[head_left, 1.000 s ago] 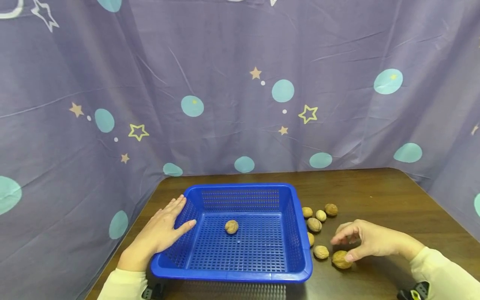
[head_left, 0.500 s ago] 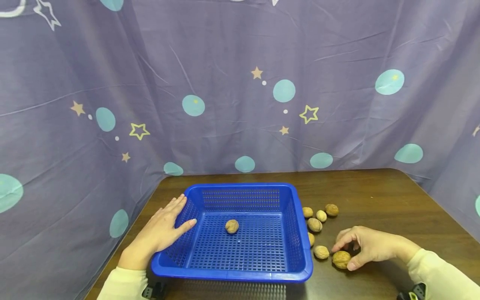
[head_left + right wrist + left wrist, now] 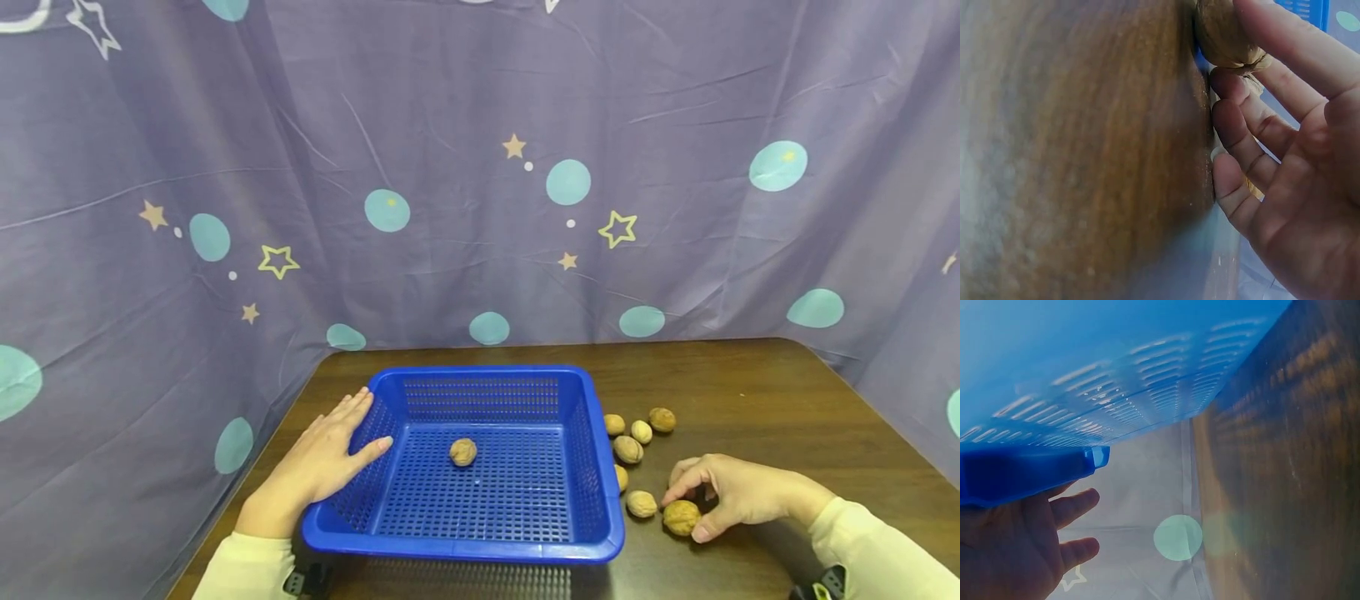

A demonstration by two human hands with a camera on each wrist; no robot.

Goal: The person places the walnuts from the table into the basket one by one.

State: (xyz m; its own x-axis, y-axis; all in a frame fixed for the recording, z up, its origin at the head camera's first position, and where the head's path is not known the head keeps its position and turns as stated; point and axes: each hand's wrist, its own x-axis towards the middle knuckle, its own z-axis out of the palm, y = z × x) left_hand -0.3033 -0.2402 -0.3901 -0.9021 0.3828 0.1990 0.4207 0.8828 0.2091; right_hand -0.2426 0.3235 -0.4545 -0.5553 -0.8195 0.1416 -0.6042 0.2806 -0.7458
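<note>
A person's right hand (image 3: 742,492) pinches a large walnut (image 3: 681,517) on a brown wood-grain worktop (image 3: 757,392), thumb on the near side and fingers curled around the far side, clamped on the shell; the left hand (image 3: 318,462) lies across the left rim of a blue perforated basket (image 3: 465,551), its fingers straight and its thumb apart from them, extending over the basket's inside; a single walnut (image 3: 462,452) sits on the basket floor, just behind the middle; between the basket and the right hand, a pale nut (image 3: 641,503) rests just beside the pinched walnut, with five more nuts (image 3: 628,450) farther back along the basket's right side, two of them partly hidden by its rim; both arms wear pale sleeves (image 3: 877,550); behind the worktop hangs a purple curtain (image 3: 465,125) printed with stars and turquoise ovals.
</note>
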